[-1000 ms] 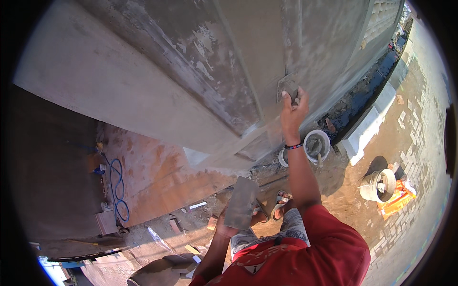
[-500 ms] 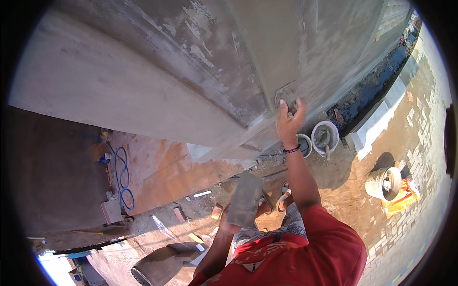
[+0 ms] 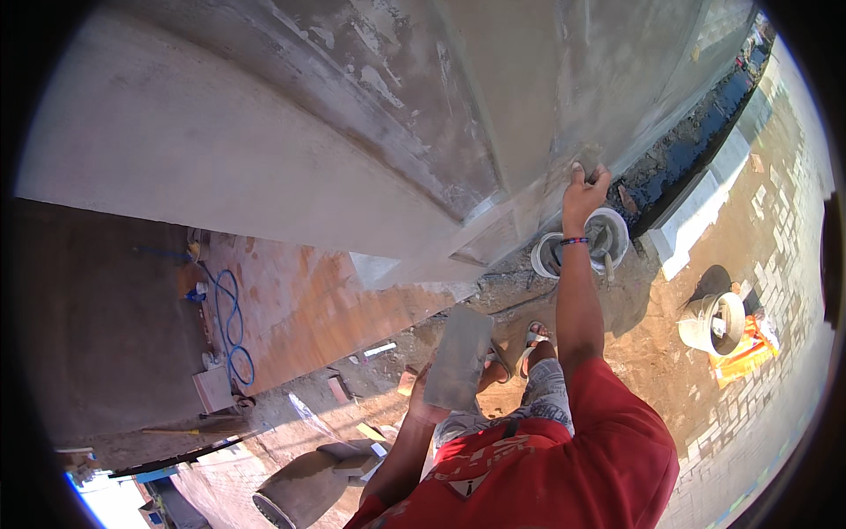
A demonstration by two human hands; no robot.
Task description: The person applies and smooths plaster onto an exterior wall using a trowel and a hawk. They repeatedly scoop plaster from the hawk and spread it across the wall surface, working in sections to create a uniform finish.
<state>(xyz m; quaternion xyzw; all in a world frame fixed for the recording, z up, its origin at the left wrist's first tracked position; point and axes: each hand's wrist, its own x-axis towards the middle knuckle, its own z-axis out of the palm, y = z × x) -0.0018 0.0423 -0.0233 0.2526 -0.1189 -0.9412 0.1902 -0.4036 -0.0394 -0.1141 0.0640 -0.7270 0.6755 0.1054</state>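
Note:
My right hand (image 3: 583, 198), a band at its wrist, is closed on a small flat grey plate (image 3: 582, 160) pressed to the wall. The plate blends with the plaster and its outline is hard to make out. The grey plastered wall (image 3: 507, 106) has smooth bands and a rougher, white-streaked panel (image 3: 379, 79). Low in front of me, my left hand (image 3: 426, 398) grips a rectangular plastering float (image 3: 460, 357). Its broad grey face is turned up and hides most of the fingers.
Below my right arm stand a white bucket (image 3: 619, 225) with a tool inside and a smaller bucket (image 3: 544, 256). Another bucket (image 3: 705, 324) sits by an orange bag (image 3: 747, 357) at right. A dark trench (image 3: 696, 145) follows the wall. A blue hose (image 3: 231, 317) lies at left.
My right hand has slid right across the wall with the small plate. The float in my left hand has shifted slightly up and to the right.

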